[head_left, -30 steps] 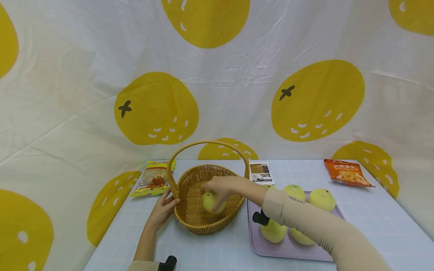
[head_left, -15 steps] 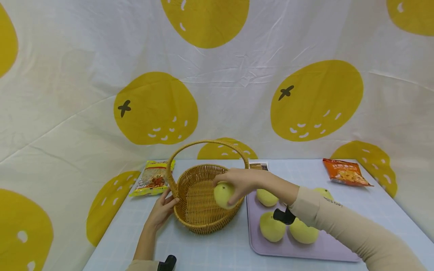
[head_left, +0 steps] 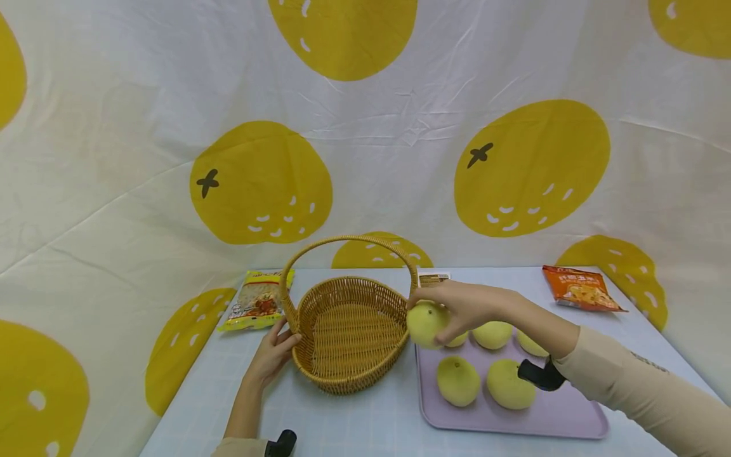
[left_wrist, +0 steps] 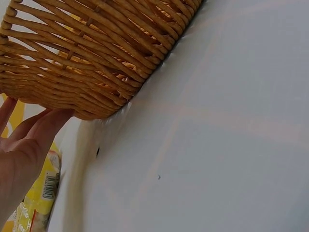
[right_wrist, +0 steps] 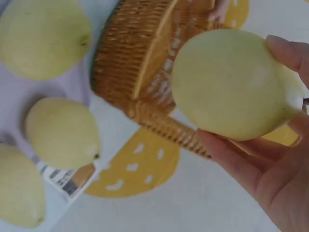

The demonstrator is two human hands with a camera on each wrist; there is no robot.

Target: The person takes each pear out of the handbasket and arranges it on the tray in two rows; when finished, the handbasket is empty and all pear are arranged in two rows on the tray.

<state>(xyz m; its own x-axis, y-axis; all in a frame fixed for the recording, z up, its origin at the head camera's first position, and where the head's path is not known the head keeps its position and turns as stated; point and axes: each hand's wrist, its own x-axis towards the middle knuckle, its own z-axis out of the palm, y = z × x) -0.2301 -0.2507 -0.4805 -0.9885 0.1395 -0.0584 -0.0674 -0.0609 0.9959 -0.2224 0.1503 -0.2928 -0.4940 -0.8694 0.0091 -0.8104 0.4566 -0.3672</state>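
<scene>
A wicker basket (head_left: 348,339) with a tall arched handle stands on the table. My left hand (head_left: 273,357) touches its left side with extended fingers; in the left wrist view the fingertips are partly hidden at the basket wall (left_wrist: 91,63). My right hand (head_left: 476,304) grips a yellow-green pear (head_left: 425,325), thumb on one side and fingers on the other, raised near the basket's right rim. In the right wrist view the pear (right_wrist: 231,84) lies between thumb and fingers. Several more pears, including a front one (head_left: 459,381), rest on a lilac tray (head_left: 502,425).
Behind the basket on the left lies a yellow food packet (head_left: 257,301). An orange snack bag (head_left: 581,289) sits at the back right. A small printed packet (head_left: 434,278) shows behind the right hand. A fruit-patterned cloth (head_left: 394,171) hangs behind the table.
My right hand has lifted the pear out of the basket and carried it right, to the tray's near-left side. The basket interior now shows bare. My left hand stays at the basket.
</scene>
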